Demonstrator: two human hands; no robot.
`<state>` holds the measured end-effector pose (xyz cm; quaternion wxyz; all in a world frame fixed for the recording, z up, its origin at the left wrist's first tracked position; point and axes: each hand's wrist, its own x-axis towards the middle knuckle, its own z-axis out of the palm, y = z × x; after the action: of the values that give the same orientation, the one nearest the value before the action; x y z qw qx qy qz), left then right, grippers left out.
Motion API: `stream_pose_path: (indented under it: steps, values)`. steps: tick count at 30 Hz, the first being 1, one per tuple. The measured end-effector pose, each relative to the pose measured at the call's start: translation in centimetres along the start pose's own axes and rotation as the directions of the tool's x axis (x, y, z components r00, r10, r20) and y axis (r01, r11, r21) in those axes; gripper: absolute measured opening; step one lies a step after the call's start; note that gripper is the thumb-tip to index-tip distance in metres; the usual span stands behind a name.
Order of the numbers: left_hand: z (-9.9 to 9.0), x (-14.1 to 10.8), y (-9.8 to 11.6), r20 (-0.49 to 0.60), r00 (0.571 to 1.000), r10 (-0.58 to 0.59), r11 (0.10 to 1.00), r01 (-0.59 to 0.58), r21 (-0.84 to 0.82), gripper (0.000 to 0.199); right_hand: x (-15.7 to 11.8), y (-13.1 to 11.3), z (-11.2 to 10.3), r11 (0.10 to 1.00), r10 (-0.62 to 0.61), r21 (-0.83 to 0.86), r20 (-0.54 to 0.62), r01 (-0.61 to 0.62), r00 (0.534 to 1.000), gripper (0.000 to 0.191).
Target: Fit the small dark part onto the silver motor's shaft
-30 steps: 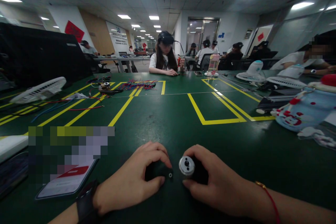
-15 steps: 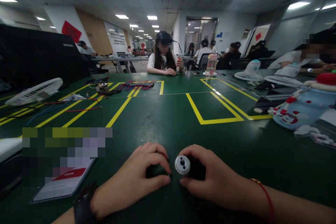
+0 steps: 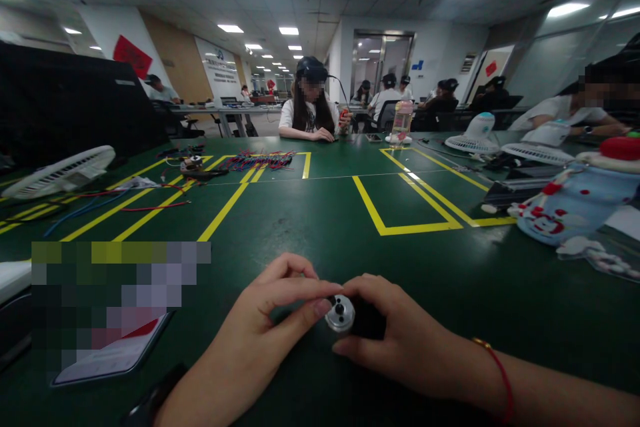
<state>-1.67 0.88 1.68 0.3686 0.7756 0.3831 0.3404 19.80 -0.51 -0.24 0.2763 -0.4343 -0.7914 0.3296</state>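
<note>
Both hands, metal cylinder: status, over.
Right hand around metal cylinder, holed end up. Left hand at its rim, grip unclear. Left thumb hides part of top.

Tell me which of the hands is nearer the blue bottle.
Right. The right hand, around the metal cylinder, is left of the blue bottle; the left hand is farther left, fingertips at the metal cylinder's top.

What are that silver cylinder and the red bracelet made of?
Silver cylinder: likely metal with a smooth finish, judging by its pale grey sheen; which metal, I can't tell. Red bracelet: probably thin cord, matte and bending around the wrist; its gold piece gleams like metal.
</note>
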Motion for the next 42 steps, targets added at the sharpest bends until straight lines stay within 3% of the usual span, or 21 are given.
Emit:
stream_pose_path:
  steps: [8,12,17,21,24,28,33,35,38,42]
  values:
    - [0.6,0.1,0.2,0.089,0.996,0.01,1.0,-0.012,0.028,0.029,-0.1,0.0,0.0,0.999,-0.047,-0.024,0.013,0.048,0.999,0.034]
    - [0.3,-0.4,0.3,0.14,0.988,-0.069,0.989,0.086,-0.124,0.03,-0.1,-0.1,0.0,0.998,-0.056,-0.027,0.008,0.056,0.998,0.035]
    - [0.0,-1.1,-1.2,0.197,0.974,-0.113,0.917,0.179,-0.356,0.036,-0.1,-0.1,-0.1,0.999,-0.052,-0.013,0.004,0.053,0.999,0.037]
    - [0.4,-0.9,-2.3,0.176,0.956,-0.235,0.849,0.29,-0.442,0.033,-0.2,-0.2,-0.2,0.999,-0.05,-0.005,0.014,0.05,0.999,0.042]
    - [0.7,-0.5,-3.0,0.109,0.954,-0.28,0.821,0.297,-0.488,0.027,-0.3,-0.4,-0.3,1.0,-0.022,-0.005,0.028,0.023,0.999,0.037]
    - [0.6,-0.3,-3.1,0.065,0.959,-0.276,0.858,0.276,-0.433,0.023,-0.2,-0.7,-0.4,1.0,0.017,-0.009,0.03,-0.016,0.999,0.035]
    - [0.0,-0.5,-0.8,0.167,0.969,-0.181,0.938,0.221,-0.267,0.026,-0.2,-0.8,-0.4,1.0,0.022,-0.012,0.035,-0.022,0.999,0.034]
    - [-0.2,-0.6,0.0,0.222,0.968,-0.12,0.953,0.175,-0.246,0.03,-0.2,-0.7,-0.4,1.0,0.018,-0.014,0.034,-0.018,0.999,0.034]
    - [-0.4,-0.8,0.3,0.288,0.95,-0.122,0.947,0.198,-0.253,0.032,-0.3,-0.5,-0.2,1.0,0.003,-0.015,0.038,-0.002,0.999,0.033]
    - [0.2,-0.5,-0.2,0.219,0.965,-0.143,0.947,0.198,-0.254,0.026,-0.2,-0.4,-0.2,1.0,-0.004,-0.022,0.035,0.005,0.999,0.033]
